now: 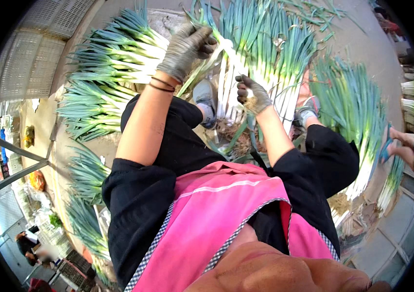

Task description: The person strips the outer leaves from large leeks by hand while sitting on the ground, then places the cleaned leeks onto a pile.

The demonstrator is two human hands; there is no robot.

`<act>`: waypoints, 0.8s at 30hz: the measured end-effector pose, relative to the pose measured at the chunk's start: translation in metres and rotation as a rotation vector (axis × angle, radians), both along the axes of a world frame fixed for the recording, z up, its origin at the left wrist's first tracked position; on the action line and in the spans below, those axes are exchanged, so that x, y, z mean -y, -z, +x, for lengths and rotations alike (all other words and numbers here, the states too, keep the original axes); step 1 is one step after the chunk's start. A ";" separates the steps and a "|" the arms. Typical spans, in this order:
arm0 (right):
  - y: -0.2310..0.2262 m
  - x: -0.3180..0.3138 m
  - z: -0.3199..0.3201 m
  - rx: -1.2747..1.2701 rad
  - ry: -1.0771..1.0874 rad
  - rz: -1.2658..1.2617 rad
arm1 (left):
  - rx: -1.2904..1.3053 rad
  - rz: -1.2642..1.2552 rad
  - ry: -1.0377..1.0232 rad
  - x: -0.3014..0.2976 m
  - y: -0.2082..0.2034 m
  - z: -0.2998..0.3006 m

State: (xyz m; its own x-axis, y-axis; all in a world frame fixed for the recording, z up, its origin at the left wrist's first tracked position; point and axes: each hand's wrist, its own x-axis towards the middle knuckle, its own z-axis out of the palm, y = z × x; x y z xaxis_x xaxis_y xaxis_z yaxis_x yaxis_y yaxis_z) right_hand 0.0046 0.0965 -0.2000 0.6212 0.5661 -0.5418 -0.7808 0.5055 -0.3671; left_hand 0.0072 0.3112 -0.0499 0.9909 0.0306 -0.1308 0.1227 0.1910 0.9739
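Note:
A single leek (227,45) slants between my two gloved hands, its green leaves up at the far side and its pale stalk running down to the right. My left hand (186,48) is closed at its leafy part, fingers curled in. A loose yellowish-green leaf (198,73) hangs down beside that hand. Lower and to the right, my right hand (254,95) is closed round the lower white end of the stalk. Just beyond the hands lies a wide row of leeks (270,48), white shanks toward me. Both gloves are grey and soiled.
Piles of leeks lie at left (119,53) and right (345,102). My shoes (205,103) stand among leeks and cut roots (236,134). White plastic crates (29,63) are stacked at far left. Another person's feet (396,146) are at right. Leaf scraps (314,12) lie at the back.

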 end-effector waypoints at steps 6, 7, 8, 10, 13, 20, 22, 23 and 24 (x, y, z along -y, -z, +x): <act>-0.113 0.058 -0.068 0.075 -0.081 0.692 | -0.405 -0.106 0.071 0.085 0.061 0.035; -0.122 0.065 -0.082 0.019 -0.068 0.622 | -0.387 -0.123 0.085 0.102 0.057 0.037; -0.129 0.073 -0.093 -0.036 -0.043 0.555 | -0.395 -0.438 0.167 0.121 0.049 0.036; -0.117 0.082 -0.105 0.343 -0.151 0.256 | -0.440 -0.884 0.230 0.138 0.032 0.036; -0.123 0.082 -0.075 0.722 -0.223 -0.546 | -0.301 -0.443 -0.009 0.169 0.032 0.028; -0.140 0.074 -0.071 0.516 -0.096 -0.293 | -0.239 -0.660 0.081 0.176 0.021 0.047; -0.131 0.083 -0.085 0.528 -0.190 -0.431 | -0.228 -0.653 0.101 0.180 0.018 0.047; -0.133 0.086 -0.096 0.558 -0.181 -0.451 | -0.200 -0.633 0.106 0.179 0.012 0.047; -0.135 0.084 -0.109 0.594 -0.182 -0.465 | -0.166 -0.609 0.099 0.172 0.010 0.047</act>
